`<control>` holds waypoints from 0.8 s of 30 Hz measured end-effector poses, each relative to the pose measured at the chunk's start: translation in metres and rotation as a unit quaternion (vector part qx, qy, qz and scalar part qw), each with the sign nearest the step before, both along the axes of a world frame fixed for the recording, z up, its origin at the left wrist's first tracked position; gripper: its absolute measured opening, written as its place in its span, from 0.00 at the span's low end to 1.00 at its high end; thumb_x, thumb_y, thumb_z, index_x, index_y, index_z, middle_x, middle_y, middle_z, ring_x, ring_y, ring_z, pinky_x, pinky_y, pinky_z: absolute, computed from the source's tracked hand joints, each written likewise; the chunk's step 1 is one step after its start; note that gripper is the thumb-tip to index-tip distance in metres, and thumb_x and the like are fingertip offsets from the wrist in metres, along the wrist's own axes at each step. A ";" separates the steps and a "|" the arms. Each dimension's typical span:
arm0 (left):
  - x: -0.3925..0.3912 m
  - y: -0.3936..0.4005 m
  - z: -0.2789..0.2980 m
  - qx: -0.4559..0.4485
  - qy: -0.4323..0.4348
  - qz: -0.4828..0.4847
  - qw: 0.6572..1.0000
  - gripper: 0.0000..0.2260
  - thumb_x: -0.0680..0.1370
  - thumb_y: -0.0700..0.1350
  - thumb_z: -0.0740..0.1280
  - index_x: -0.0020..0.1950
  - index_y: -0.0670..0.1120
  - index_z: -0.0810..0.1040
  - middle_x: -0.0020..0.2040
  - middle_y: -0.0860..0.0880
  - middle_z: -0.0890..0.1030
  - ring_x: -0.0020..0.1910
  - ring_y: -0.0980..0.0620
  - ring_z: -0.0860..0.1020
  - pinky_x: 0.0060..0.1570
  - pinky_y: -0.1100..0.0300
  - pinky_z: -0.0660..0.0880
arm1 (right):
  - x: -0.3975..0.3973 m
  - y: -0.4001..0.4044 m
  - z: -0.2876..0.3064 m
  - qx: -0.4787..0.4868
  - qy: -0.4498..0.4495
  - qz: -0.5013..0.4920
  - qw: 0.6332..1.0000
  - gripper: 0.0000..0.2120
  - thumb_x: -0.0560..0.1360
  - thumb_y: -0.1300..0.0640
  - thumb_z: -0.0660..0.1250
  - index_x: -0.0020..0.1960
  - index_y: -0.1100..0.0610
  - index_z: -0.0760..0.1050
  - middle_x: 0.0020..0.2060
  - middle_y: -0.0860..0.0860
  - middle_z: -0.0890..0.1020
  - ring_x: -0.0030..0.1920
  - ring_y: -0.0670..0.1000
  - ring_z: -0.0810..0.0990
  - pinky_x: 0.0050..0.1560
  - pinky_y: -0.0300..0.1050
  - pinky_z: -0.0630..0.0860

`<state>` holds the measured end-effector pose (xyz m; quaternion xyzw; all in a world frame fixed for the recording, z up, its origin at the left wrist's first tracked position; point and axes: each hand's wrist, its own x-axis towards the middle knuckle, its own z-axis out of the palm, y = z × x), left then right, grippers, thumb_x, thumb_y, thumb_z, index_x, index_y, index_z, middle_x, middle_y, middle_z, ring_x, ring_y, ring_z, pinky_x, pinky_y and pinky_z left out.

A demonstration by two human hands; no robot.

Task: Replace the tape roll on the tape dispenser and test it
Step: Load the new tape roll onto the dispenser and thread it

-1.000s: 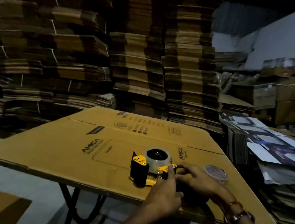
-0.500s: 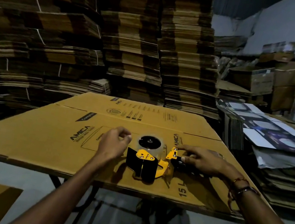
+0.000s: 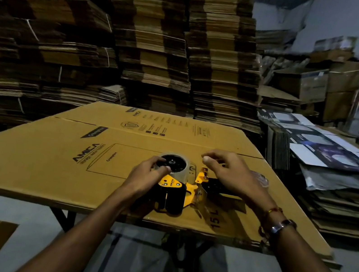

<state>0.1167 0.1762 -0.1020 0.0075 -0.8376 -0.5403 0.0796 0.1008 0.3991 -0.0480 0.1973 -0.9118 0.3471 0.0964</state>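
Left hand (image 3: 143, 177): fingertips curled onto the near rim of the clear tape roll (image 3: 175, 164), which sits seated on the hub of the yellow-and-black tape dispenser (image 3: 179, 190) lying on its side, centre of frame, on the flattened carton (image 3: 50, 161) covering the worktop. Right hand (image 3: 229, 172): hovers just right of the roll and above the dispenser's handle, thumb and forefinger pinched together; whether a tape end is between them cannot be told. Dispenser's long axis runs roughly left-right; judged next: draw the free end from the roll toward the frame's lower centre, left hand nearer.
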 end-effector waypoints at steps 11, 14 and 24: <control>0.006 -0.004 -0.013 0.002 0.038 0.004 0.999 0.14 0.80 0.56 0.63 0.64 0.55 0.77 0.63 0.46 0.77 0.58 0.48 0.76 0.49 0.56 0.76 | 0.012 -0.060 -0.002 0.255 -0.056 -0.088 0.961 0.17 0.77 0.48 0.66 0.61 0.57 0.73 0.62 0.59 0.76 0.67 0.60 0.67 0.61 0.54 0.69; 0.003 -0.007 -0.017 -0.042 0.044 0.006 0.998 0.16 0.79 0.59 0.62 0.64 0.56 0.76 0.61 0.46 0.76 0.59 0.46 0.76 0.58 0.47 0.76 | 0.008 -0.063 -0.003 0.210 -0.081 -0.090 0.970 0.15 0.77 0.50 0.67 0.59 0.58 0.75 0.60 0.59 0.77 0.65 0.61 0.69 0.60 0.54 0.72; -0.001 -0.011 -0.016 -0.054 0.039 -0.011 0.998 0.23 0.75 0.64 0.60 0.68 0.57 0.74 0.64 0.47 0.73 0.63 0.45 0.73 0.63 0.44 0.73 | -0.009 -0.057 -0.038 0.148 0.038 -0.134 0.979 0.04 0.76 0.56 0.67 0.43 0.55 0.79 0.51 0.55 0.80 0.58 0.59 0.75 0.64 0.53 0.67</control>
